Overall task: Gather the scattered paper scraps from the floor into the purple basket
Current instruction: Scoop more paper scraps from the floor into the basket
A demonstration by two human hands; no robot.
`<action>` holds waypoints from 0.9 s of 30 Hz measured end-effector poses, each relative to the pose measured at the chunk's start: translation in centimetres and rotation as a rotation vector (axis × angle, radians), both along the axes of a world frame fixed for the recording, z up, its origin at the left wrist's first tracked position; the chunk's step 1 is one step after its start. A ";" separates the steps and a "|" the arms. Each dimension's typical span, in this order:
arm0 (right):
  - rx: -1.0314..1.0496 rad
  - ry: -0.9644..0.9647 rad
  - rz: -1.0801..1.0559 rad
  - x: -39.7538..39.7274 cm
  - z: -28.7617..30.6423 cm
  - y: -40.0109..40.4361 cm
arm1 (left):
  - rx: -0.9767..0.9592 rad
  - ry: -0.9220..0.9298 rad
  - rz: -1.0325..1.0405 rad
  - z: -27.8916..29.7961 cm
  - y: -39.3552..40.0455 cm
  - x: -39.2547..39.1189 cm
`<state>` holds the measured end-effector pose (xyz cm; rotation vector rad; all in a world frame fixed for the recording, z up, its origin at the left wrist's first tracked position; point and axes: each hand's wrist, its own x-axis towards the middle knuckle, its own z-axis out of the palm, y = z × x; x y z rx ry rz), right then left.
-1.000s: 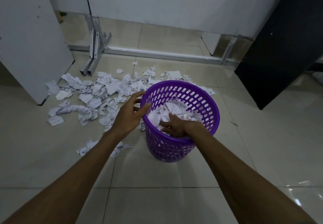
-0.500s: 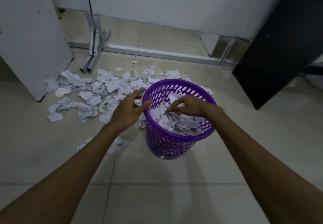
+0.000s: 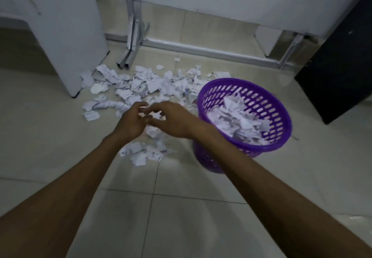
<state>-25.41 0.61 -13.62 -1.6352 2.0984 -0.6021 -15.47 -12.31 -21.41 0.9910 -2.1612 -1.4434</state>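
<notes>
Paper scraps (image 3: 145, 84): right hand (image 3: 173, 121) now out of purple basket (image 3: 281, 115)

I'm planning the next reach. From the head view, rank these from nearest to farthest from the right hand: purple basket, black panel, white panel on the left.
From the right hand:
1. Purple basket, just to its right, partly filled with scraps.
2. White panel, off to the left, beyond the left hand.
3. Black panel, far right, past the basket.

left hand (image 3: 130, 122): bare, no ring | right hand (image 3: 175, 121): bare | forearms: bare, sleeveless
</notes>
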 end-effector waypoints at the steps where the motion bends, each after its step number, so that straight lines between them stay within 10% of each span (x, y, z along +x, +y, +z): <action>1: 0.048 -0.016 -0.021 0.7 -2.2 -0.2 | 0.026 -0.017 0.015 -0.8 -0.3 0.7; 7: 0.377 -0.084 -0.239 2.1 -14.9 1.2 | 0.008 -0.189 0.104 -7.0 -1.4 4.9; 13: 0.183 0.005 -0.298 1.4 -20.9 0.3 | -0.228 -0.376 0.029 -12.0 -1.5 7.3; 19: 0.116 0.124 -0.177 -0.9 -20.6 -3.8 | -0.365 -0.231 0.014 -13.7 -2.2 6.1; 27: 0.521 0.165 -0.007 -3.6 -19.4 -9.8 | -0.320 -0.151 0.004 -13.2 -3.0 3.9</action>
